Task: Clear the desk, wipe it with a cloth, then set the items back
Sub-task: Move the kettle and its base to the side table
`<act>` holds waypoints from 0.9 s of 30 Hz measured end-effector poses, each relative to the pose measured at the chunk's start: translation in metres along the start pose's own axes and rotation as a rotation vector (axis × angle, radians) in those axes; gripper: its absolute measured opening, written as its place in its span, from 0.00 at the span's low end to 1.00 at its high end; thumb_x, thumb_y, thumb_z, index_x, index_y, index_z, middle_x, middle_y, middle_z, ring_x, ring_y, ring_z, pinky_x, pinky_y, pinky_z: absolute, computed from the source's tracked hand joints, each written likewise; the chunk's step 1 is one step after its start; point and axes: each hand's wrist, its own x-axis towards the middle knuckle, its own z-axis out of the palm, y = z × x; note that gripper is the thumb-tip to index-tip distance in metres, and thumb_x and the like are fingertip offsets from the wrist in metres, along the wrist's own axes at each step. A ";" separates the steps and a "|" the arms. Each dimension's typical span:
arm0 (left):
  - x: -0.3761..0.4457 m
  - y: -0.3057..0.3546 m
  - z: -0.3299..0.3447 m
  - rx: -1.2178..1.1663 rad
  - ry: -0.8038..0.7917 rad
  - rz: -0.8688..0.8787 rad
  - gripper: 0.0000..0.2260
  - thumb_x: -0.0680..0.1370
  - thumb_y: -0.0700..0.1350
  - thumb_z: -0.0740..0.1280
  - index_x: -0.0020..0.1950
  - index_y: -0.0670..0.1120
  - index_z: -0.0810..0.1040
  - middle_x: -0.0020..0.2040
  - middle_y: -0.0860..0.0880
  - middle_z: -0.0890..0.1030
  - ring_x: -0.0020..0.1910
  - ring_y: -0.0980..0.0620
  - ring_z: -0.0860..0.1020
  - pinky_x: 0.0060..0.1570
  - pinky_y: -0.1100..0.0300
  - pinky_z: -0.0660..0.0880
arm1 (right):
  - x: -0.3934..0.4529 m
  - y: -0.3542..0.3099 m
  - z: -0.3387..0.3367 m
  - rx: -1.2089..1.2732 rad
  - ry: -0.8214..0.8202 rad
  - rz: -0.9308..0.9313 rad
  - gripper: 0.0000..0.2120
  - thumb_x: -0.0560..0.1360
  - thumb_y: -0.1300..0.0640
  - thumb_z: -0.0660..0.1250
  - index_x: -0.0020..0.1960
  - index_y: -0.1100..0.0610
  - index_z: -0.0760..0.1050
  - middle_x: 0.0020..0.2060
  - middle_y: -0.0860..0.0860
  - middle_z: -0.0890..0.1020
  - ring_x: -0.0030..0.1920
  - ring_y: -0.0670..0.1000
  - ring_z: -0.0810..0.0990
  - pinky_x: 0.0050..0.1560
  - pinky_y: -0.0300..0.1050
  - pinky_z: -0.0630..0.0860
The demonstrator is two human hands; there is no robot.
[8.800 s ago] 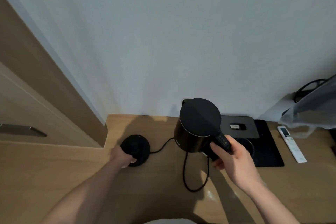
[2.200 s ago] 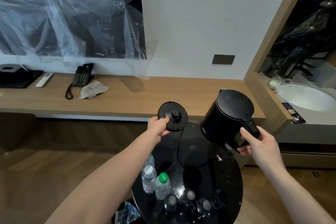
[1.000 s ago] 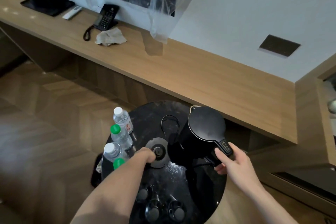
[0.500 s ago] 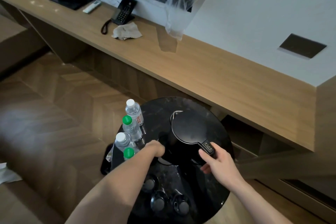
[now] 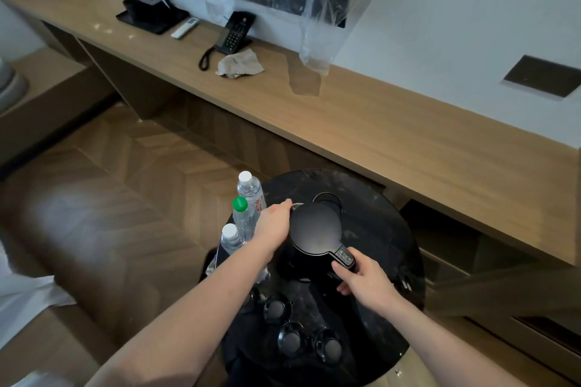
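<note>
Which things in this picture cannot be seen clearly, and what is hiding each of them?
Head view only:
- Round black kettle base: hidden under the black electric kettle.
- Left hand fingertips: behind the kettle, so their grip is unclear.
- Right hand fingers: curled under the kettle handle, partly hidden.
- Fourth clear plastic water bottle: covered by the left forearm.
- Round black glossy side table: near rim cut off by the bottom edge.

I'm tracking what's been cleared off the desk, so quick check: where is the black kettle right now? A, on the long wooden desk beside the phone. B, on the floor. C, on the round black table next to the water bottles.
C: the kettle stands on the round black table, beside the water bottles, with the right hand gripping its handle.
</note>
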 end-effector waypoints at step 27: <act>-0.023 -0.040 -0.009 0.470 -0.049 0.167 0.45 0.76 0.51 0.76 0.84 0.51 0.51 0.74 0.48 0.75 0.70 0.45 0.76 0.71 0.46 0.72 | -0.007 -0.003 0.009 -0.252 -0.138 0.051 0.08 0.80 0.44 0.66 0.51 0.48 0.72 0.42 0.49 0.85 0.39 0.44 0.86 0.47 0.48 0.81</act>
